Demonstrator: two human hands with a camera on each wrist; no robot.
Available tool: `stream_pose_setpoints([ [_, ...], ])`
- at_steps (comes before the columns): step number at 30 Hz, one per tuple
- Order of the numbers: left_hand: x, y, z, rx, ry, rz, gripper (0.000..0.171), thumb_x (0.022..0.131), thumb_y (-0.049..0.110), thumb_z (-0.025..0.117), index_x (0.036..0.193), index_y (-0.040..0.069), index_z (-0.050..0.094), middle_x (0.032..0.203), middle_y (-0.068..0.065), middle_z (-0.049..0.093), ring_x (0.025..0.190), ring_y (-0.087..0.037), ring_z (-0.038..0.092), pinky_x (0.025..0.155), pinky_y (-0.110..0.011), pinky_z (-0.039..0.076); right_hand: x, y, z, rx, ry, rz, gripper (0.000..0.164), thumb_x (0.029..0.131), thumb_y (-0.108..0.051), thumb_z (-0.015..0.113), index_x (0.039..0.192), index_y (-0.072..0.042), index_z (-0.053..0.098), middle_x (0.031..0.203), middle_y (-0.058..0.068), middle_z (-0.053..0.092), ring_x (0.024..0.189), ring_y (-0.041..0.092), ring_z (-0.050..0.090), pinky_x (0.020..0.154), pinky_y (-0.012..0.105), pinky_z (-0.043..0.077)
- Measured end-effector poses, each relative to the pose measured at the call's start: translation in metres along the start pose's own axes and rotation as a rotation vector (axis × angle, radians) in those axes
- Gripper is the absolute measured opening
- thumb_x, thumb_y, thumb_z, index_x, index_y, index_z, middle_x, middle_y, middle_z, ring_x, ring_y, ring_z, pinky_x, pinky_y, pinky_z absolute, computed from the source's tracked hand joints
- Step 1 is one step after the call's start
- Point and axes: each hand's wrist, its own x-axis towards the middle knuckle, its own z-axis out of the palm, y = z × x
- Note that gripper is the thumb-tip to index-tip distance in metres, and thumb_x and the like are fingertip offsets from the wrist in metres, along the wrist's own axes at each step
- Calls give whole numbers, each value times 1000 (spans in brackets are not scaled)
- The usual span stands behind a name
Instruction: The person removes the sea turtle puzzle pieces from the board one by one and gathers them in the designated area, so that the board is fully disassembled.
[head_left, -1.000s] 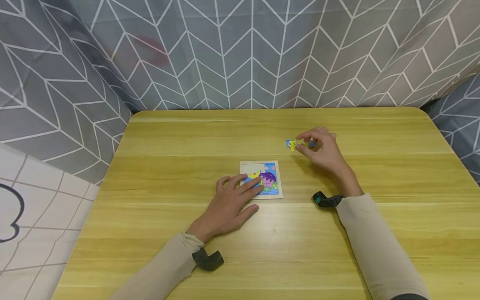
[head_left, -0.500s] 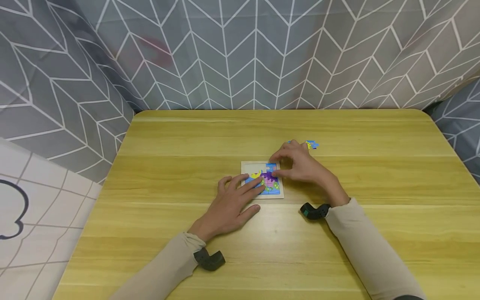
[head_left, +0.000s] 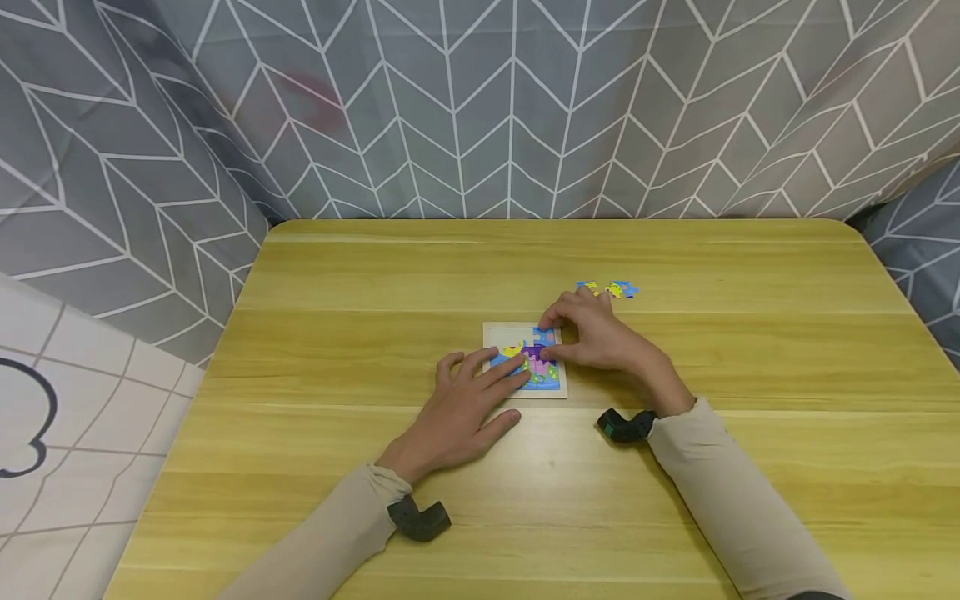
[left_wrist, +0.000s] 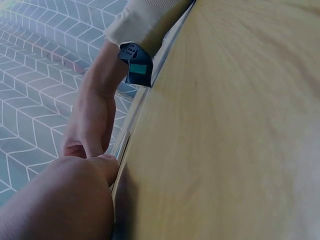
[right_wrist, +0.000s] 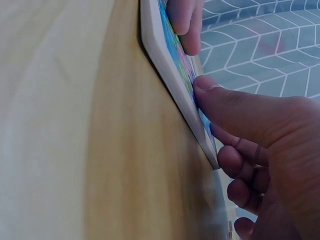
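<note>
A small square jigsaw puzzle (head_left: pixel 510 335) in a pale wooden frame lies mid-table, with blue, purple, pink and yellow pieces fitted and bare board at its upper left. My left hand (head_left: pixel 459 418) rests over its lower left part, fingers spread and straight. At the upper right corner, the thumb and index finger of my right hand (head_left: pixel 596 335) pinch at a blue puzzle piece (head_left: pixel 550 337) inside the frame. In the right wrist view the thumb (right_wrist: pixel 225 102) presses on the picture, the other fingers curled beyond the frame's edge.
Loose yellow-and-blue puzzle pieces (head_left: pixel 622 289) lie behind the right hand, partly covered by it. The wooden table (head_left: pixel 375 275) ends at a grey patterned curtain (head_left: pixel 480 108). Dark wrist devices (head_left: pixel 420 521) sit at both cuffs.
My right hand has come from the loose pieces left and nearer to the puzzle's upper right corner, then stays there with small shifts. The left hand keeps its place on the puzzle.
</note>
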Motion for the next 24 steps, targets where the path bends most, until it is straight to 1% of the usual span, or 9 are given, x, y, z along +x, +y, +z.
stream_pose_setpoints([
  [4,0,0,0,1,2,0,52,106,45,45,154,25,46,165,7,37,153,-26,27,114,-58,16,1,0,1,-11,-6,11,30,79,-26,88,103,-14,73,102,1,68,100,22,44,86,43,18],
  [9,0,0,-1,2,3,0,52,106,45,45,154,25,47,165,7,37,152,-27,28,114,-58,17,1,-1,1,-41,-3,11,33,79,-28,88,106,-15,73,105,2,68,101,23,45,83,42,19],
  [14,0,1,0,-3,-1,-2,52,106,44,45,154,25,47,165,7,37,152,-27,28,114,-59,17,1,-1,1,-52,-13,14,35,80,-29,88,107,-15,72,104,2,67,101,22,45,84,43,19],
  [19,0,0,1,-1,-1,-3,51,106,44,45,154,25,47,165,7,37,152,-27,28,114,-59,17,1,-1,2,-16,-24,21,34,81,-25,87,107,-12,70,101,3,64,100,21,47,86,43,21],
  [24,1,1,0,4,10,9,51,106,44,47,153,24,48,165,6,38,151,-28,30,114,-60,19,2,-2,2,11,-36,35,32,82,-22,86,106,-11,68,99,3,62,98,20,47,87,42,21],
])
